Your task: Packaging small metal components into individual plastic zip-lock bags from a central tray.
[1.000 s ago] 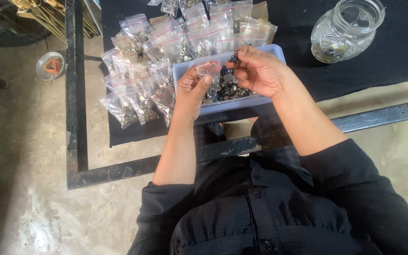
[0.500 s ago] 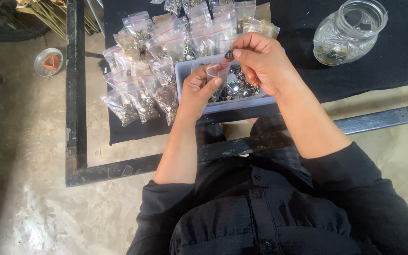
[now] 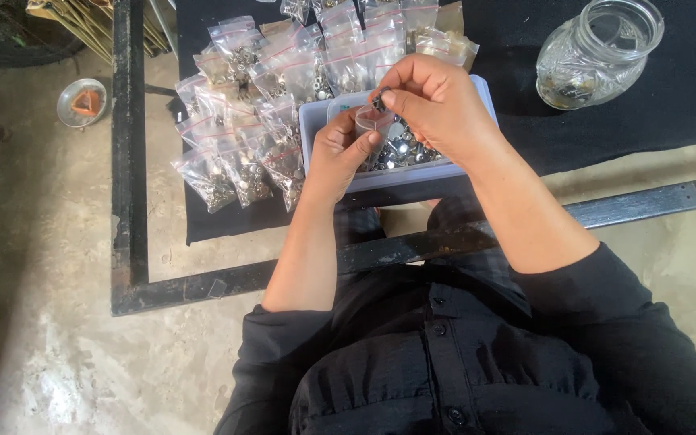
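Note:
My left hand [image 3: 336, 157] pinches a small clear plastic bag [image 3: 372, 121] by its side, holding it upright over a pale blue tray [image 3: 313, 119]. My right hand [image 3: 437, 105] is at the bag's mouth, its fingertips closed on a small dark metal piece [image 3: 379, 101]. The tray holds a heap of small shiny metal parts [image 3: 404, 151]. Both hands meet above the tray's left half.
Several filled clear bags [image 3: 243, 121] lie in rows on a black cloth [image 3: 686, 89] left of and behind the tray. A glass jar [image 3: 598, 52] stands at the right. A black metal frame [image 3: 126, 161] edges the cloth. A small metal bowl [image 3: 82, 102] sits on the concrete floor.
The view has shifted slightly. My hands have lifted the bag a little higher over the tray, and my right fingers have come to the bag's mouth.

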